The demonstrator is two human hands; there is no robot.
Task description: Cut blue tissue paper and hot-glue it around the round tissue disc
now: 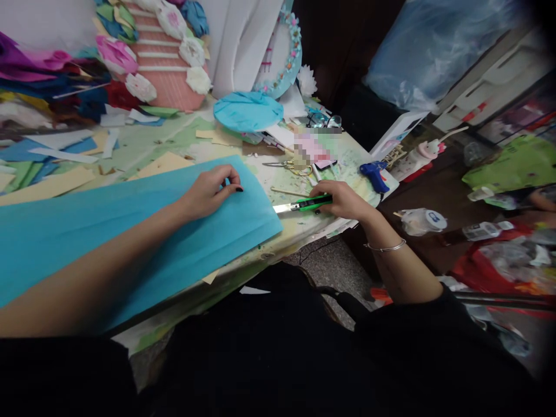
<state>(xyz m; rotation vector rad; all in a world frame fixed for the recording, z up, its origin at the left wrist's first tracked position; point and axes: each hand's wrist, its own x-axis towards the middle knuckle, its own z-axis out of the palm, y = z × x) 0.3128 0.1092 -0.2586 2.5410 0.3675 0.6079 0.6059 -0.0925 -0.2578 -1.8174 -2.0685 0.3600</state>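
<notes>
A long sheet of blue paper [143, 214] lies across the table, its right end near the middle of the view. My left hand [216, 190] rests on that end with its fingers curled in, and I see nothing in them. Just past the paper's right edge, my right hand [341, 200] grips a green and black utility knife [310, 202]. Its blade is out, pointing left, with the tip at the paper's edge. The palm side of my right hand is hidden. Behind the knife lie a thin stick [290, 191] and gold-handled scissors [282, 164].
A blue paper-covered disc [248, 111], glasses [325, 120] and a blue glue gun [375, 175] sit on the messy table [191, 124]. Paper scraps [65, 145] cover the left side. Decorated panels [163, 58] stand behind. To the right are a cup [423, 221] and a bottle [484, 230].
</notes>
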